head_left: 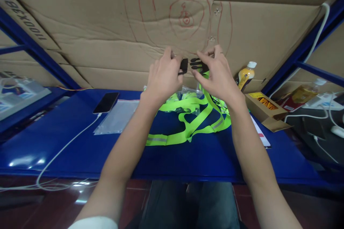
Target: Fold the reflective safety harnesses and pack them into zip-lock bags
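My left hand (162,77) pinches the black socket half of a plastic buckle (184,66), raised above the blue table (67,150). My right hand (219,75) grips the pronged black half of the buckle (198,64), its prongs pointing left toward the socket. The two halves sit a small gap apart. A neon yellow-green strap harness with grey reflective strips (188,121) hangs from the buckle halves and lies tangled on the table under my hands.
A dark phone (106,102) on a white cable (61,150) lies at the left beside a clear plastic bag (116,116). At the right stand a yellow drink bottle (245,75) and an open cardboard box (264,109). A cardboard wall (107,35) rises behind.
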`<state>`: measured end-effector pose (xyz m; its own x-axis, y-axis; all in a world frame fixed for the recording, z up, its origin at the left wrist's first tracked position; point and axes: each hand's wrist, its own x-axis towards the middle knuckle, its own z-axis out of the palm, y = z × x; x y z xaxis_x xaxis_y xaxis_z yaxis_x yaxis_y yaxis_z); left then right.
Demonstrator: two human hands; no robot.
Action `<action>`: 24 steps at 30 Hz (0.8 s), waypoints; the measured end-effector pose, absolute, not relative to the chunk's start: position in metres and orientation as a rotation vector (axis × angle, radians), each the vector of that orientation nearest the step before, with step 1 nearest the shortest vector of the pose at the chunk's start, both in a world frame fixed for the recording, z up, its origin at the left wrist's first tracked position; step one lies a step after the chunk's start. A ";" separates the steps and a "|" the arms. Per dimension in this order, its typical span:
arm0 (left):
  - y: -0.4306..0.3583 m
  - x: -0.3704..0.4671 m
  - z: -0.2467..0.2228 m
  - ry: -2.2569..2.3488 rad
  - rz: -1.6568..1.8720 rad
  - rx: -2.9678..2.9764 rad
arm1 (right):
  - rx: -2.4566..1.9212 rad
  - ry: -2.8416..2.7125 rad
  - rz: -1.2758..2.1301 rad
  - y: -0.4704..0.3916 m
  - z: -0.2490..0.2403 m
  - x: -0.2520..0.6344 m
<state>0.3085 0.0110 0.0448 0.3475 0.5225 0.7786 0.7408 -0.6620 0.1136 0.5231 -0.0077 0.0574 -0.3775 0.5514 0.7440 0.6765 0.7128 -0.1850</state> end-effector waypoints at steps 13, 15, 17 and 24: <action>0.011 0.319 0.037 -1.161 -1.162 -2.371 | -0.904 -2.201 -0.106 -0.008 0.051 0.516; 0.007 0.324 0.037 -1.170 -1.132 -2.365 | -0.893 -2.214 -0.089 -0.011 0.052 0.514; 0.002 0.329 0.038 -1.187 -1.111 -2.375 | -0.878 -2.222 -0.078 -0.015 0.053 0.510; -0.008 0.326 0.055 -1.305 -1.103 -2.355 | -0.847 -2.125 0.001 -0.017 0.063 0.512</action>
